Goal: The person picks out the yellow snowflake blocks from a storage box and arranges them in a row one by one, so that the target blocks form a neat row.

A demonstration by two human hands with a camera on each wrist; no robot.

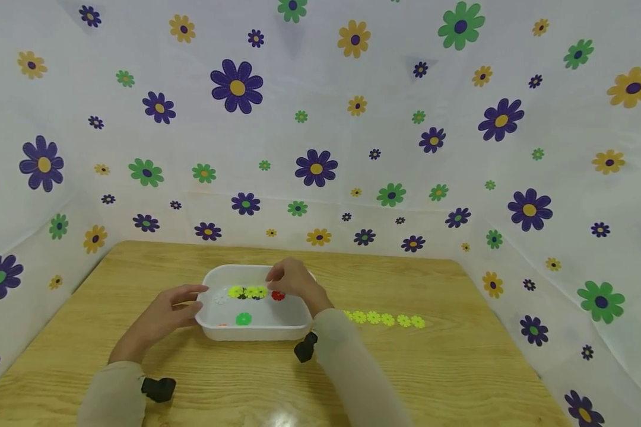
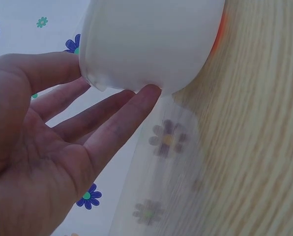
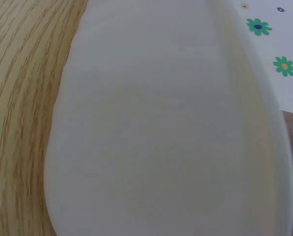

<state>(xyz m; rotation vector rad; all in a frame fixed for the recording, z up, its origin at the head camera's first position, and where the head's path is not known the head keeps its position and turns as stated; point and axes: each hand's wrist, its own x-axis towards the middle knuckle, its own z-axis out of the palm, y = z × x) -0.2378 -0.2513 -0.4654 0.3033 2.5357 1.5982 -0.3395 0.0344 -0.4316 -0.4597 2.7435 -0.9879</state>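
A white plastic tub (image 1: 253,334) sits on the table, with flower-shaped pieces inside. My left hand (image 1: 173,307) touches the tub's left end; in the left wrist view its fairly straight fingers (image 2: 119,120) rest against the rim and outer wall. My right hand (image 1: 296,281) reaches over the right side into the tub, fingers bent downward near yellow flower pieces (image 1: 252,292) and a red flower piece (image 1: 278,295). Whether its fingertips pinch a piece is hidden. In the right wrist view the tub wall (image 3: 151,123) covers most of that hand. A green flower piece (image 1: 243,319) lies nearer the front.
To the right of the tub, a row of yellow flower pieces (image 1: 387,319) lies on the wooden table (image 1: 459,367), partly behind my right forearm. A pale flower piece (image 1: 221,299) is at the tub's left. Flower-printed sheeting (image 1: 278,130) encloses the table's back and sides.
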